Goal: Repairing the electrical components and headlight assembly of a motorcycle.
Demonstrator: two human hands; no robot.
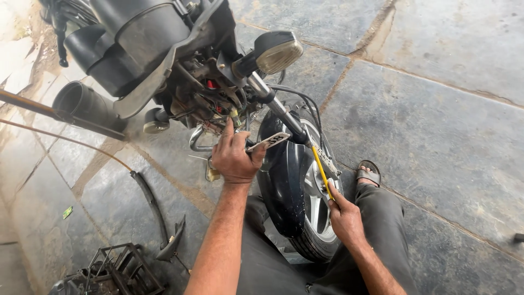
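While the left hand is clamped around a small white plate up by the fork leg, the right hand is closed on a yellow-handled screwdriver angled up toward it, just above the front wheel. I'd keep the plate pinned steady, line the tip straight on the fastener, and push in before twisting so it doesn't slip off.

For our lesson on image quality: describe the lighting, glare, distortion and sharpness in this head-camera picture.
Head view: soft, even daylight with faint shadows; a bright highlight on the turn signal lens; wide-angle bending at the edges curves the floor joints; the left hand, right hand and yellow screwdriver are sharp.
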